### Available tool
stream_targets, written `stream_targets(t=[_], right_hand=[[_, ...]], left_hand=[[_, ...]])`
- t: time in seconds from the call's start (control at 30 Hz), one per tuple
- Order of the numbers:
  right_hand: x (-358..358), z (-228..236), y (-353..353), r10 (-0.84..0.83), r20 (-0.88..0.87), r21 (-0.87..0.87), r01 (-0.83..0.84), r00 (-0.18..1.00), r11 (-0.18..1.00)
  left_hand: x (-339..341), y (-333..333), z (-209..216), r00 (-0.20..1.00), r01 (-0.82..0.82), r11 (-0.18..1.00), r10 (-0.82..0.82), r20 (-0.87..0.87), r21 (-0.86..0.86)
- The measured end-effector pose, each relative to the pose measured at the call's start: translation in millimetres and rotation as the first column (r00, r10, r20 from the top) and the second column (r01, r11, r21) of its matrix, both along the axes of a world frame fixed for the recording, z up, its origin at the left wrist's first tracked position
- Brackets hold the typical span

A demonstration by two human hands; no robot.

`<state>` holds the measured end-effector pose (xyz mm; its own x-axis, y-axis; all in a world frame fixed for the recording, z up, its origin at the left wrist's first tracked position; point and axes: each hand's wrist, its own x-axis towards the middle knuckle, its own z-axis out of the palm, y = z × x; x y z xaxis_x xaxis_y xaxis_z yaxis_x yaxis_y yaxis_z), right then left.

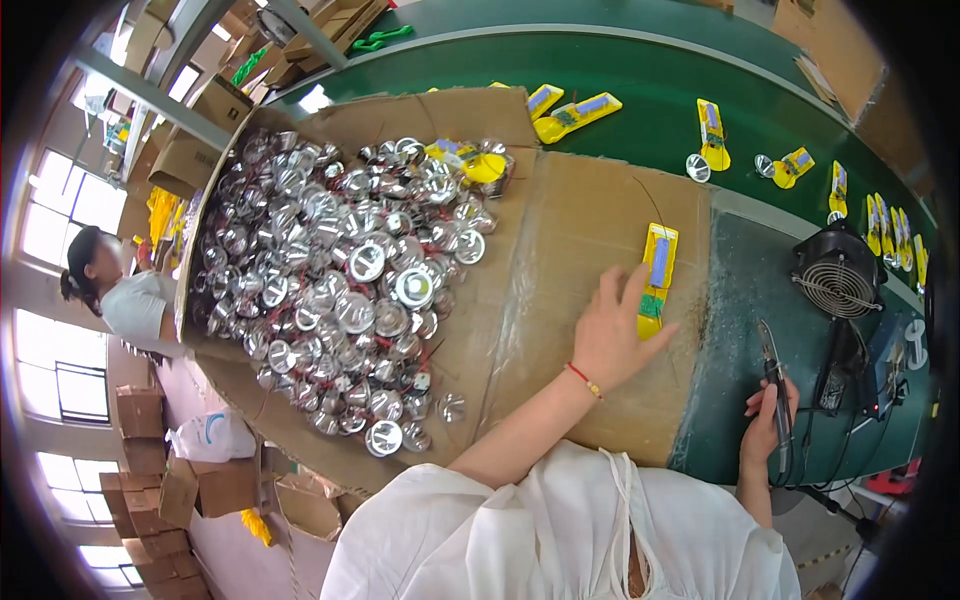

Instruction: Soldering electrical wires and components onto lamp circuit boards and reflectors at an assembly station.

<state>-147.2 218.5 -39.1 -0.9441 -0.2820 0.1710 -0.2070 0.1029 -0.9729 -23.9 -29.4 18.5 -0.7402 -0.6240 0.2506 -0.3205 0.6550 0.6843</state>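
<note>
Workbench: from my remote post I look down on a green work surface (735, 290), partly covered by a flat cardboard sheet (580, 220), with pale specks scattered along the sheet's right edge
Carton: to the left, an open carton (475, 108) brims with shiny cup-shaped reflectors (365, 262), red wires showing among them
Far side: a green belt (640, 60) carries a spaced line of yellow pieces (712, 130), and a black fan (838, 285) with a round grille stands at the right
Room: bright windows (70, 195), piled boxes (150, 520) and a co-worker (135, 300) in a pale top fill the left side
Yellow housing: the slim yellow housing (658, 262) lies on the sheet, right of the carton, bearing a lilac cylinder and a small green board, a thin dark wire trailing from its far end
Left hand: the left hand (614, 325), red cord at the wrist, spreads wide and grips nothing beside the housing's near end; whether it touches, I cannot tell
Right hand: the right hand (768, 420) curls round a dark pen-shaped tool (777, 385), its slender tip pointing away from the body
</note>
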Motion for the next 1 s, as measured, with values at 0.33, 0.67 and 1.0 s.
stream_targets(t=[0.33, 0.67, 1.0], right_hand=[[0, -6, 4, -0.03, 0.027, -0.1, 0.032, 0.999, 0.994], [-1, -3, -1, 0.072, 0.035, -0.148, -0.066, 0.997, 0.987], [1, -4, -2, 0.187, 0.047, -0.129, -0.179, 0.981, 0.975]], left_hand=[[67, -89, 60, 0.726, -0.654, 0.536, 0.642, -0.244, -0.534], [125, -139, 25, 0.441, -0.697, 0.343, 0.898, 0.001, -0.629], [128, -127, 5, 0.651, -0.607, 0.376, 0.741, -0.166, -0.7]])
